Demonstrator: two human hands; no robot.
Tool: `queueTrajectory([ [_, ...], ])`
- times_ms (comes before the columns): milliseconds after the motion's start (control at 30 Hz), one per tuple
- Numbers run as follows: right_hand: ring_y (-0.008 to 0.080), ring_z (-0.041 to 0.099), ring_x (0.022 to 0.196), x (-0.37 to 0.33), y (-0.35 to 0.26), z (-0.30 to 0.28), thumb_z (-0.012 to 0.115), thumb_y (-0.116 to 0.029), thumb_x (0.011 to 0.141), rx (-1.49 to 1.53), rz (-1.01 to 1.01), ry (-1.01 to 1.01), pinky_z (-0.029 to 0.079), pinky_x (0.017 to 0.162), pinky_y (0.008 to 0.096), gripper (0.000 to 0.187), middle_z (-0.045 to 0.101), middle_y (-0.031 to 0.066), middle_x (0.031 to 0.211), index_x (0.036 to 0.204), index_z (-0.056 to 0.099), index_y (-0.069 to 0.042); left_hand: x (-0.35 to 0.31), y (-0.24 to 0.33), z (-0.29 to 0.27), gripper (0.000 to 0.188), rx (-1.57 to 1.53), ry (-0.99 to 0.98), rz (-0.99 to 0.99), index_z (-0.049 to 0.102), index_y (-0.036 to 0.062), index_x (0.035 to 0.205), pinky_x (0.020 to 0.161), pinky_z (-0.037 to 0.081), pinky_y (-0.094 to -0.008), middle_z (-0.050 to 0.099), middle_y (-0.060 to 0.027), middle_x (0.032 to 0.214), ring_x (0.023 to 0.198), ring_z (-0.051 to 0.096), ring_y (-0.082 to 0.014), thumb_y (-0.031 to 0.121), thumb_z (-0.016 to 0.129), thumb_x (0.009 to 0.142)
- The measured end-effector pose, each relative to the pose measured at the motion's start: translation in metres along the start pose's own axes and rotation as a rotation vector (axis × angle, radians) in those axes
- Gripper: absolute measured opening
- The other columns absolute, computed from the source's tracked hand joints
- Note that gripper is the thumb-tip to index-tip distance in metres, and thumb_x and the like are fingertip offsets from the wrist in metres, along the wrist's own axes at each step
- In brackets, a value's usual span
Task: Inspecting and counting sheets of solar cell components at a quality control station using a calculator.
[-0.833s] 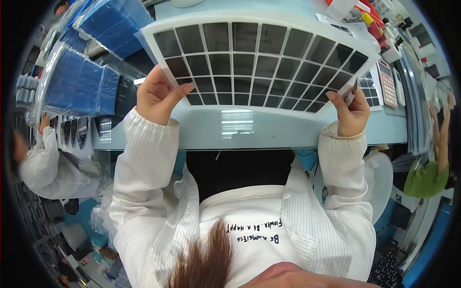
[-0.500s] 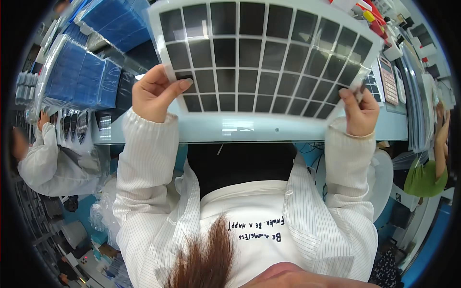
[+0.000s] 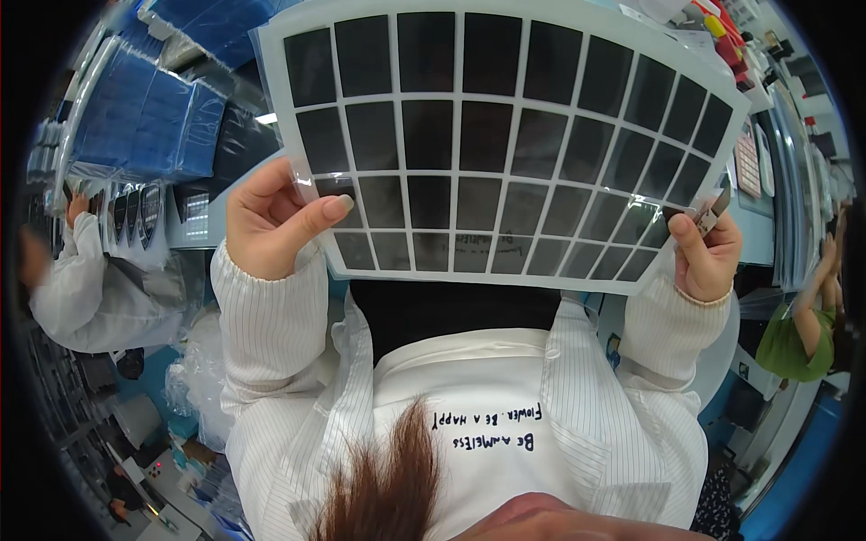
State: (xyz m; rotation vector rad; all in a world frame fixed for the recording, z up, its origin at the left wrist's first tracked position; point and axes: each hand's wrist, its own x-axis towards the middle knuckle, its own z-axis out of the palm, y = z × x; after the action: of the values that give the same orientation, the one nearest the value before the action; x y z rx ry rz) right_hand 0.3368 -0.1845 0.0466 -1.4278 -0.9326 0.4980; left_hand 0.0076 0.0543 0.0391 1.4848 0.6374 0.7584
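A large translucent sheet (image 3: 484,185) bears rows of dark, glossy rectangles with pale borders between them. It is held up in front of my body, and its near edge hangs past the table edge. My left hand (image 3: 273,225) pinches its left side, thumb on top over a lower rectangle. On the opposite side my right hand (image 3: 708,260) grips the lower right corner between thumb and fingers. A small metal blade-like tool (image 3: 719,207) sticks up from the right fingers; its exact kind is hard to make out. Lettering on my shirt reflects in the lower rectangles.
Blue film-wrapped stacks (image 3: 135,113) stand at the far left. A pink calculator (image 3: 748,162) lies at the right beside several stacked sheets (image 3: 796,180). One co-worker in a white sleeve (image 3: 81,298) sits left; another in green (image 3: 798,343) is at the right.
Both hands have brought the sheet closer to my body and spread slightly apart. The sheet now covers the table's near edge, and the metal tool in my right hand shows more clearly.
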Motion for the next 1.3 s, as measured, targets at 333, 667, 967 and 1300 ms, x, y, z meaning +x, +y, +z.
queueTrajectory([
  [333,0.0027,0.035,0.038,0.000,-0.001,-0.003,0.075,-0.013,0.079,0.013,-0.066,-0.075,0.020,0.037,0.0177,0.019,0.055,-0.0022,0.061,0.089,0.062,-0.003,-0.010,0.003,0.002,0.037,0.004,0.041,-0.020,0.067,0.0037,0.102,0.054,0.044,-0.0185,0.069,-0.0052,0.081,0.060,0.061,-0.0083,0.009,0.081,0.069],
  [667,0.0034,0.037,0.036,-0.003,-0.003,-0.002,0.075,-0.010,0.078,0.044,-0.065,-0.075,0.022,0.035,0.0172,0.019,0.056,-0.0008,0.062,0.089,0.062,-0.004,-0.009,0.002,-0.004,0.038,0.007,0.026,0.019,0.067,0.0040,0.102,0.053,0.043,-0.0185,0.069,-0.0051,0.080,0.059,0.061,-0.0084,0.010,0.082,0.068],
  [967,0.0038,0.035,0.035,-0.003,-0.008,0.004,0.074,-0.010,0.080,0.045,-0.035,-0.021,0.020,0.035,0.0178,0.016,0.055,-0.0012,0.060,0.085,0.059,-0.005,-0.011,0.006,-0.002,0.037,-0.012,0.039,-0.005,0.067,0.0035,0.102,0.055,0.045,-0.0183,0.069,-0.0051,0.080,0.060,0.062,-0.0088,0.010,0.081,0.068],
  [1300,0.0041,0.035,0.034,-0.003,0.001,-0.005,0.074,-0.013,0.080,0.030,-0.055,-0.044,0.021,0.033,0.0180,0.017,0.055,-0.0006,0.059,0.084,0.059,-0.005,-0.010,0.012,0.001,0.029,0.008,0.007,0.000,0.066,0.0023,0.094,0.057,0.044,-0.0185,0.065,-0.0030,0.072,0.059,0.059,-0.0072,0.009,0.081,0.070],
])
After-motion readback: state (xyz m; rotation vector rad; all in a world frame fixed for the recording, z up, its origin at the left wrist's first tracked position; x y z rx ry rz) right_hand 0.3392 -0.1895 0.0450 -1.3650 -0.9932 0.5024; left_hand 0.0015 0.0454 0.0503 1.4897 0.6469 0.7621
